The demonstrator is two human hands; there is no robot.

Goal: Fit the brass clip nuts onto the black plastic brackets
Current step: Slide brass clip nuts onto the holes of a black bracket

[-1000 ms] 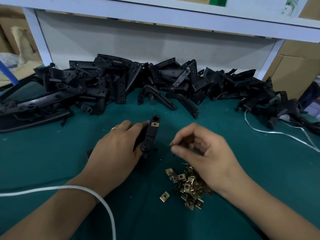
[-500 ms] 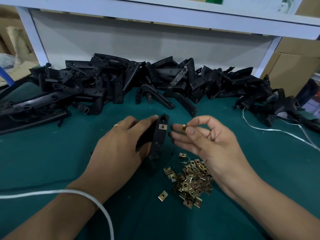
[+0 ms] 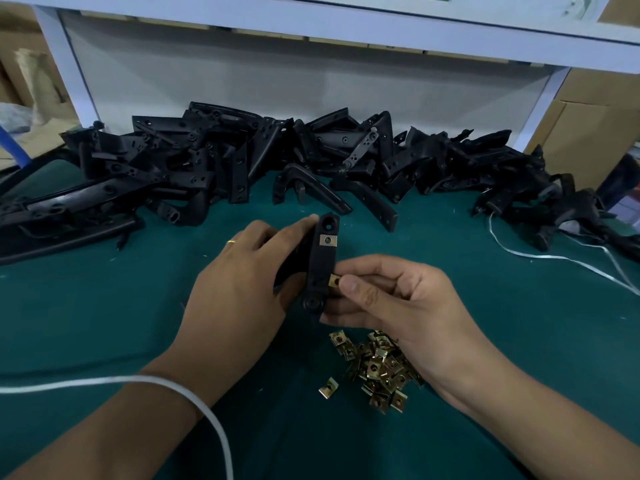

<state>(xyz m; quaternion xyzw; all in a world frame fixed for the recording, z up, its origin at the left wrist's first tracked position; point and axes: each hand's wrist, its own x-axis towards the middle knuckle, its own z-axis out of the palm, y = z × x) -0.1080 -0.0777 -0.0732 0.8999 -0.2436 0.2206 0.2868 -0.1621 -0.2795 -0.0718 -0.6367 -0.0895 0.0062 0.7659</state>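
My left hand (image 3: pixel 239 289) grips a black plastic bracket (image 3: pixel 320 268), held upright above the green mat. One brass clip nut (image 3: pixel 328 240) sits fitted near the bracket's top. My right hand (image 3: pixel 405 306) pinches a second brass clip nut (image 3: pixel 334 280) between thumb and forefinger, touching the bracket's right edge lower down. A heap of loose brass clip nuts (image 3: pixel 375 370) lies on the mat just below my right hand, with a single nut (image 3: pixel 328 388) apart at its left.
A long pile of black brackets (image 3: pixel 277 161) runs across the back of the green mat (image 3: pixel 86 306). White cord (image 3: pixel 194 396) crosses my left forearm; another cord (image 3: pixel 554 258) trails at the right. A white shelf frame (image 3: pixel 346 26) stands behind, with cardboard boxes (image 3: pixel 588 133) at the right.
My right hand has brought the pinched nut down from beside the bracket's top to its lower right edge. My left hand turned the bracket more upright and lifted it slightly.
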